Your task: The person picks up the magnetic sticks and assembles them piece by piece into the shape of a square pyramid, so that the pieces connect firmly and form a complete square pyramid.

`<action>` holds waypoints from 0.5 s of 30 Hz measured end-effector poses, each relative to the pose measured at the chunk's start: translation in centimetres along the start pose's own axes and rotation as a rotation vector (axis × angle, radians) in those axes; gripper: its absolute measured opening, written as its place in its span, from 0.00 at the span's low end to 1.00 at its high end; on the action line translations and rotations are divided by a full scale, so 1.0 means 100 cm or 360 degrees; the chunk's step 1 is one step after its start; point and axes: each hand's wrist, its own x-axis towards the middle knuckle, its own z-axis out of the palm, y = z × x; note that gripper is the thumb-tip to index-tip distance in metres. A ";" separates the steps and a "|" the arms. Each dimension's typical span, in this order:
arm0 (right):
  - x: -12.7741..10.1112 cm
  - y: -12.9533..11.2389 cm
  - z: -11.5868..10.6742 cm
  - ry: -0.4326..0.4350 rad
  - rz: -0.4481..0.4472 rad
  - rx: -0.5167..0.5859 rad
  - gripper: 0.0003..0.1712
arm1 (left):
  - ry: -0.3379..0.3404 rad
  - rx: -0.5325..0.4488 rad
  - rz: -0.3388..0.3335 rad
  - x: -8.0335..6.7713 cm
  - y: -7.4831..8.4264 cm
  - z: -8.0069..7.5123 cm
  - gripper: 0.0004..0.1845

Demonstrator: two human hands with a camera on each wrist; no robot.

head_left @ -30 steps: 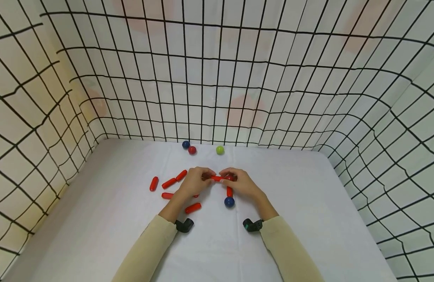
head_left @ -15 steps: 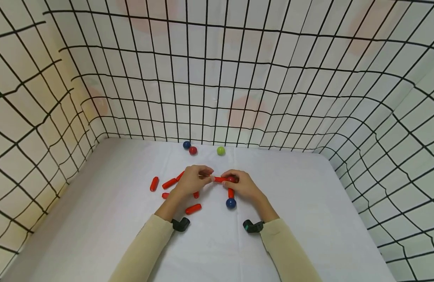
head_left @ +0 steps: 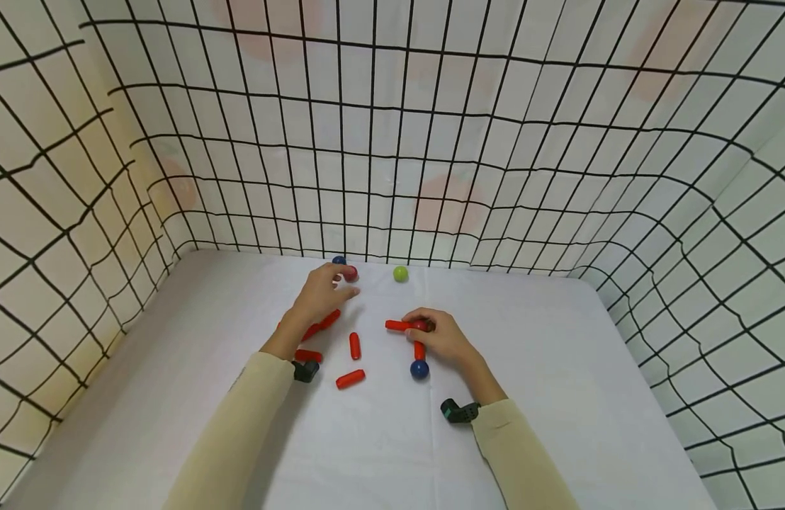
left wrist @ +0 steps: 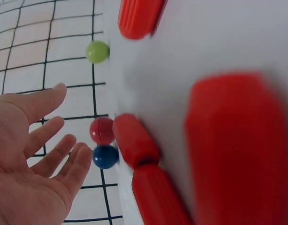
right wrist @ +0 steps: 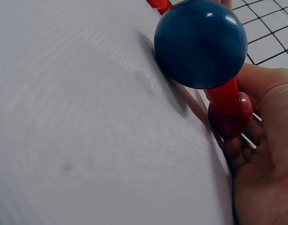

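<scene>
White tabletop inside gridded walls: your left hand hovers with fingers spread, holding nothing, beside the red ball and blue ball. Loose red rods lie between. Your right hand grips the jointed red ball linking two rods.

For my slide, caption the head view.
Left hand reaches toward red ball; right hand holds a rod-and-ball assembly.

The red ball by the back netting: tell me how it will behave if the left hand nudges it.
The red ball looks smooth and round, so it would probably roll freely. The blue ball sits right beside it and would likely get knocked. The netting behind should stop both. The left hand hovers open.
</scene>
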 end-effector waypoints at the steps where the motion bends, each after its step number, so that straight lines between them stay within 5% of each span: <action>1: 0.000 0.001 0.000 0.0000 0.0001 0.0005 0.13 | -0.0001 0.0033 0.0001 0.003 0.000 -0.002 0.28; 8: -0.001 0.001 -0.001 0.0016 -0.0002 0.0018 0.13 | -0.0001 0.0253 0.0077 0.022 -0.002 -0.003 0.32; 15: -0.003 0.001 0.000 0.0003 -0.0008 -0.0003 0.13 | -0.0097 0.0304 -0.0030 0.026 -0.009 0.006 0.36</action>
